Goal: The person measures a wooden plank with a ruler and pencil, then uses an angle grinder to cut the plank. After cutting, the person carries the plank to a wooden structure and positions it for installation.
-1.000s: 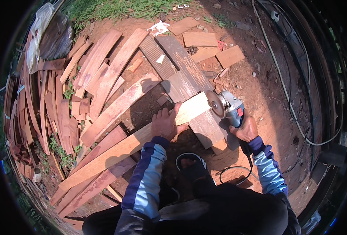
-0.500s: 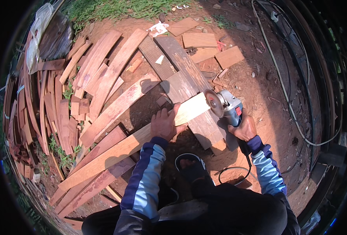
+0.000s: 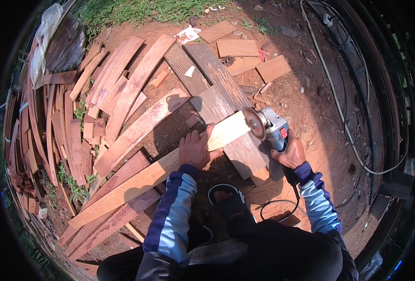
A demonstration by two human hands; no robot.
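Observation:
A long pale plank (image 3: 123, 199) runs from the lower left up to the centre, its bright end lying across weathered boards (image 3: 216, 105). My left hand (image 3: 195, 149) is closed around this plank a little short of that end. In my right hand (image 3: 291, 152) is an angle grinder (image 3: 274, 126), gripped by its blue-grey body. Its round disc (image 3: 255, 123) stands at the plank's end; whether it touches the wood I cannot tell. A black cord (image 3: 292, 180) drops from the grinder's rear.
Reddish planks (image 3: 139, 86) and a dense stack of boards (image 3: 39, 136) fill the left. Short offcuts (image 3: 273, 69) lie beyond the grinder. A pale cable (image 3: 341, 112) curves along the right. My sandalled foot (image 3: 226, 199) is close below the plank.
The whole view has shifted very slightly. Both hands, the plank and the grinder keep nearly the same places relative to each other.

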